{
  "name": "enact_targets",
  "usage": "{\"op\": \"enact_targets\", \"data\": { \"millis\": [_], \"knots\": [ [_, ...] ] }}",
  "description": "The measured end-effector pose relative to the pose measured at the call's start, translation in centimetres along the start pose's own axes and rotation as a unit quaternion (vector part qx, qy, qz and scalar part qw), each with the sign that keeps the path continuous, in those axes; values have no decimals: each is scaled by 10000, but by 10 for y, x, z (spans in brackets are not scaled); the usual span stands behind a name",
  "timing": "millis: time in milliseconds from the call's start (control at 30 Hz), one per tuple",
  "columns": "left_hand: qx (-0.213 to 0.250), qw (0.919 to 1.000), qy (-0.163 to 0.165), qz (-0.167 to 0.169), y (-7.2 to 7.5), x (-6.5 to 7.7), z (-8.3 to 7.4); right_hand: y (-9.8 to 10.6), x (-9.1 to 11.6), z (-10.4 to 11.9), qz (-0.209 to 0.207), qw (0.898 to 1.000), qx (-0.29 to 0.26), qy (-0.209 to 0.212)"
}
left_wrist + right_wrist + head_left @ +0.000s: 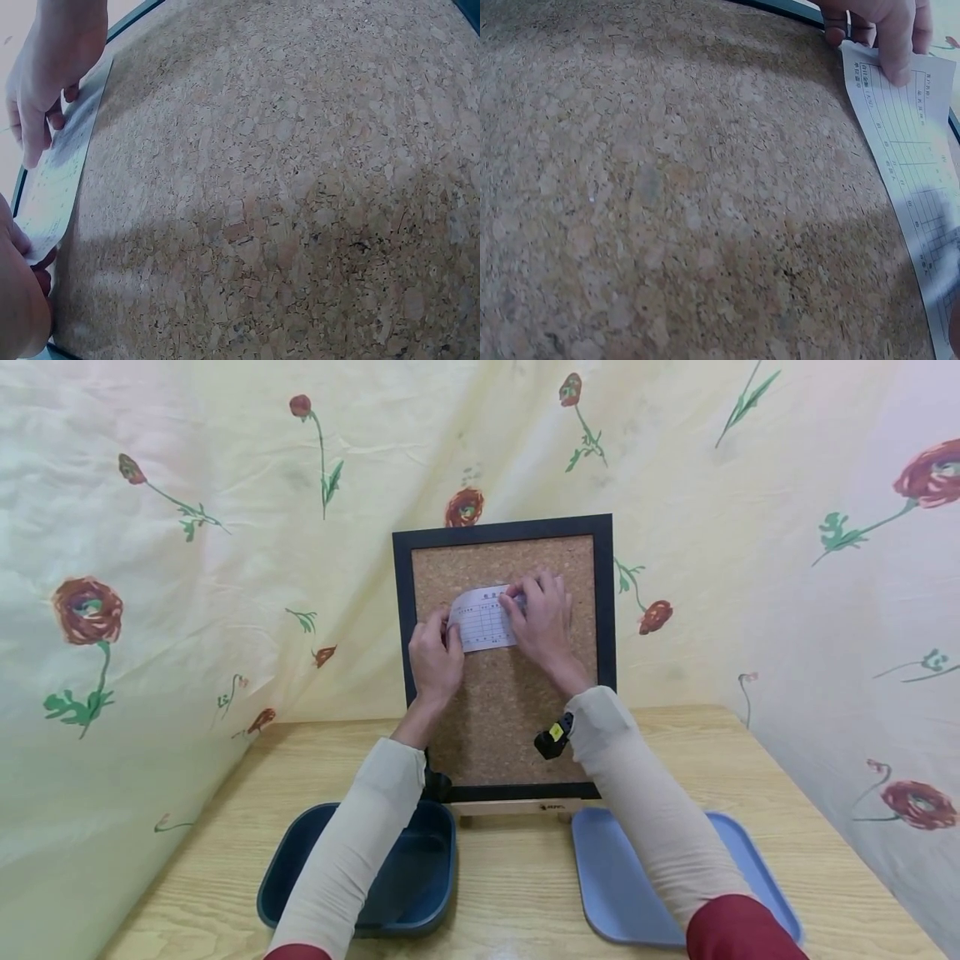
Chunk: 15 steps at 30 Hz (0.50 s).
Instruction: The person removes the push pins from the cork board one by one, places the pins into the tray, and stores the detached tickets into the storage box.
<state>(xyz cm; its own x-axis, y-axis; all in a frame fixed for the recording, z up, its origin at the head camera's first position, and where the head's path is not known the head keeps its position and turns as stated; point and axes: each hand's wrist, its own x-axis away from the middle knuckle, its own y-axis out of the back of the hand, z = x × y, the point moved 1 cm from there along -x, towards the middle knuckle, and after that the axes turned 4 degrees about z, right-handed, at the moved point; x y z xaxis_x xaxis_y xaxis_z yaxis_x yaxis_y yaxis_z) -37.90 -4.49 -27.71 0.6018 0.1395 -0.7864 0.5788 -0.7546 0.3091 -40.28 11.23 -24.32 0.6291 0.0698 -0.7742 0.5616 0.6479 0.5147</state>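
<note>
A white printed paper form [483,618] with a ruled table lies against the cork board [495,718], its left end bowed away from the cork. My left hand [437,653] pinches that left end, thumb on the printed face, as the right wrist view shows. Over the form's right part is my right hand [543,618], its bent fingers touching the paper. Whether those fingertips hold anything is hidden. In the left wrist view the right hand [56,67] reaches down onto the form [64,176] from the upper left.
The board's black frame [606,610] leans upright on a small wooden stand [517,808]. A dark blue bin [450,877] stands at left under my left forearm, and a light blue tray [615,893] lies at right. Behind hangs a flowered cloth [225,568].
</note>
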Motion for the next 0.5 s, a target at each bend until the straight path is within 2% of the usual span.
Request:
{"op": "enact_targets", "data": {
  "millis": [500],
  "knots": [
    [475, 9986, 183, 102, 5, 0, -3, 8, 4, -4, -94, 9985, -462, 292]
  ]
}}
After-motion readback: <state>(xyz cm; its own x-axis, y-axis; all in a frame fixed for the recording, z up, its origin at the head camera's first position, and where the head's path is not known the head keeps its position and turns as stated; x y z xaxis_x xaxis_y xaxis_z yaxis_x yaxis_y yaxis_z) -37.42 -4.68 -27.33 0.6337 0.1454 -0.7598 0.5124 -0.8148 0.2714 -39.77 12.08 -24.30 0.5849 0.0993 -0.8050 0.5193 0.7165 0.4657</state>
